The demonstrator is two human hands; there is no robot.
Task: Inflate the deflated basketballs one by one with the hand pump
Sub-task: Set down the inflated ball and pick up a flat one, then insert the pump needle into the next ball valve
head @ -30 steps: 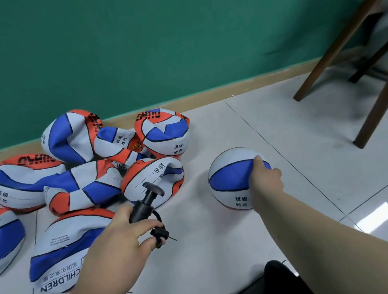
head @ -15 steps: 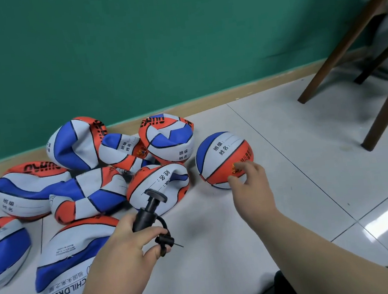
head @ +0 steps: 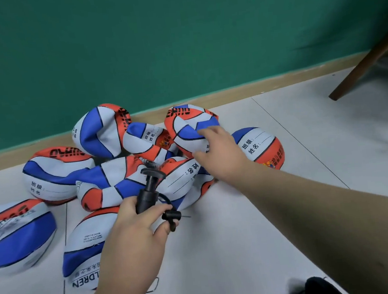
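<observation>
Several deflated red, white and blue basketballs [head: 110,177] lie heaped on the floor by the green wall. One round, inflated ball [head: 263,148] sits at the heap's right edge. My left hand [head: 134,227] grips the black hand pump [head: 148,192] by its barrel, handle up, hose and needle hanging at its right. My right hand [head: 217,151] reaches over the heap, its fingers touching a crumpled ball [head: 186,128] at the back. Whether the fingers grip that ball is not plain.
A wooden skirting board [head: 230,94] runs under the green wall. Dark wooden chair legs [head: 366,64] stand at the right. White floor tiles [head: 305,123] spread in front and to the right. A thin wire loop [head: 155,285] lies near my left forearm.
My right hand pushed the inflated ball away toward the heap, let it go, and moved left onto a deflated ball at the back. My left hand kept holding the pump.
</observation>
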